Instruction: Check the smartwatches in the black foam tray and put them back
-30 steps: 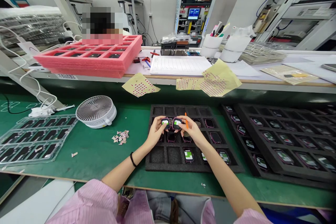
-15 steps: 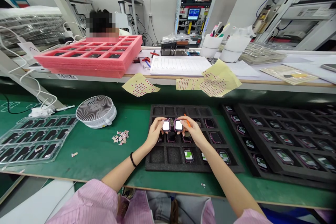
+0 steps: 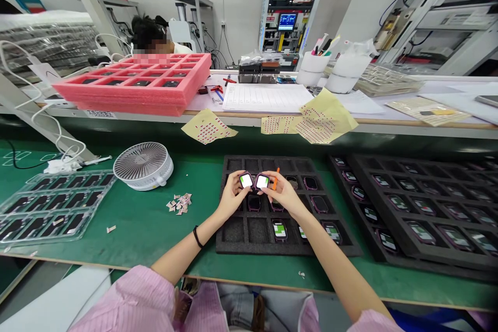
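Note:
My left hand [image 3: 232,196] is closed on a smartwatch [image 3: 246,181] with a dark purple case and a lit white screen showing some green. A similar smartwatch [image 3: 262,182], also lit white and green, sits in my right hand [image 3: 286,193]. The two watches are side by side, tilted toward each other. Between the right hand's fingers rests a thin orange stick-like tool [image 3: 276,178], its kind unclear. Both hands are held above a black foam tray [image 3: 233,236], where several watches lie in square pockets; one watch [image 3: 279,229] near the front has a lit green and white screen.
More black foam trays [image 3: 373,207] with watches stand at the right. A round white fan [image 3: 143,166], small paper pieces [image 3: 179,204] and a clear plastic tray [image 3: 54,207] lie leftward. Pink foam trays [image 3: 132,96] sit on the raised shelf, a person behind them.
Both screens have gone from plain white to white with green. The watches have tilted toward each other, my thumbs have come onto their lower fronts, and the orange tool stands more upright.

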### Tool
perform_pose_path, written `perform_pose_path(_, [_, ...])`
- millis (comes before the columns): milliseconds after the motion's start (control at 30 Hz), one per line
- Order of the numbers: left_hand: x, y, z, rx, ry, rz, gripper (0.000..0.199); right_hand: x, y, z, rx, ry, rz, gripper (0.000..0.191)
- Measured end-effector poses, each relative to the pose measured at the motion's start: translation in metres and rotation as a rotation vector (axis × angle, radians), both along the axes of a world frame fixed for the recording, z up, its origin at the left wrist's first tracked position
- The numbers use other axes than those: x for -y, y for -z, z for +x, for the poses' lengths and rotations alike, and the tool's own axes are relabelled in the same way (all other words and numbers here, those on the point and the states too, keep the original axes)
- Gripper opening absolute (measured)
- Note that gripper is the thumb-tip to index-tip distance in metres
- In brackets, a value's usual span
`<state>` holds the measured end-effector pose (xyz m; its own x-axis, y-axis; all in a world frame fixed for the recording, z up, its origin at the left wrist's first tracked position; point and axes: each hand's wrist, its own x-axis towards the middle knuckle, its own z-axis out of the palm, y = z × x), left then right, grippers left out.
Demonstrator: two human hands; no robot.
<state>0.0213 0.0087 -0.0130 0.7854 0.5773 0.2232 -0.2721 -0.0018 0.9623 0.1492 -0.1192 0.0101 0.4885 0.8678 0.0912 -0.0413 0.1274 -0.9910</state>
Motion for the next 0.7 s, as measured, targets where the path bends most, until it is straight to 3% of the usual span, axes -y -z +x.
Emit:
perform_pose_path(400, [0.001, -0.015, -0.004, -0.102, -0.049, -0.012, 0.03, 0.001, -0.01, -0.003, -0.046, 0.079, -0.012, 0.032])
perform_pose_path(700, [0.005, -0.017, -0.004, -0.1, 0.022, -0.009, 0.033, 0.001, -0.007, -0.002, -0.012, 0.133, -0.069, 0.03])
